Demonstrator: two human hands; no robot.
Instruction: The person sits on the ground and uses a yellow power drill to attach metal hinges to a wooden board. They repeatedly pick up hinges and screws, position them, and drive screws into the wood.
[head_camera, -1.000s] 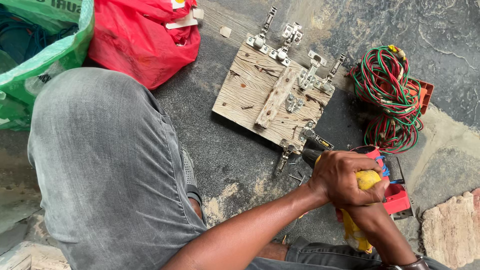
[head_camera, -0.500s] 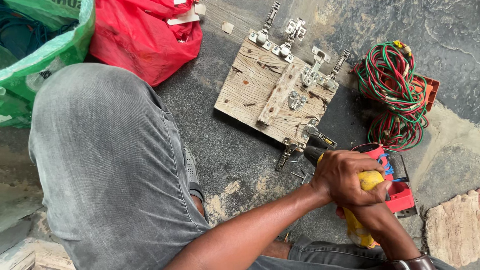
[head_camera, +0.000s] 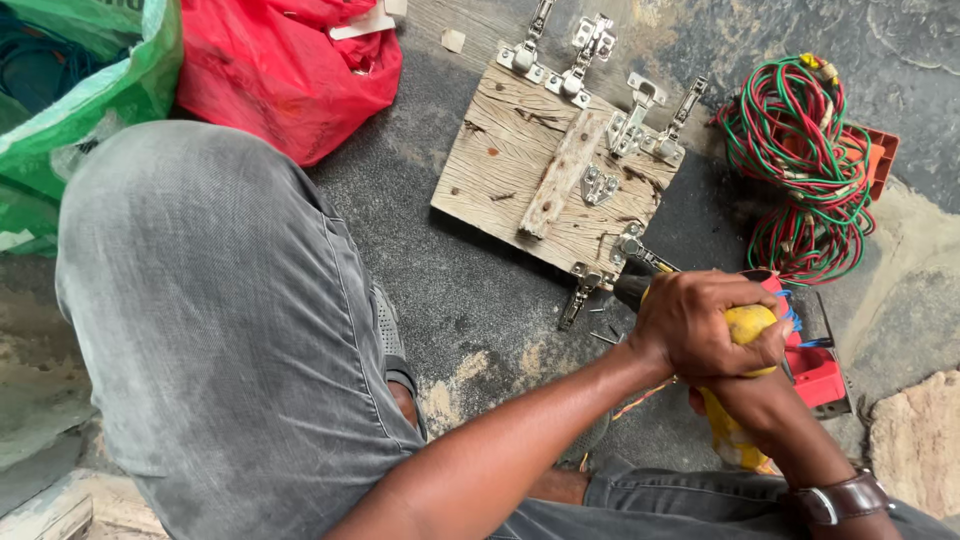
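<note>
My left hand (head_camera: 700, 325) wraps over the top of a yellow power drill (head_camera: 745, 340) whose black chuck (head_camera: 632, 287) points at a metal hinge (head_camera: 632, 248) on the near edge of a worn wooden board (head_camera: 510, 170). My right hand (head_camera: 745, 400) holds the drill's grip from below, mostly hidden under the left hand; a brown watch strap (head_camera: 838, 497) is on that wrist. Several other metal hinges (head_camera: 590, 50) sit along the board's far edge, and one hinge (head_camera: 578, 292) hangs off its near edge. A wooden strip (head_camera: 560, 175) lies across the board.
My grey-trousered knee (head_camera: 220, 320) fills the left. A red bag (head_camera: 285, 70) and a green sack (head_camera: 80, 90) lie at the top left. A coil of red and green wire (head_camera: 800, 160) sits on a red box (head_camera: 878, 160) at right. Loose screws (head_camera: 605, 335) lie on the dark floor.
The drill and both hands hold the same place at the board's near edge; only the camera view has shifted slightly.
</note>
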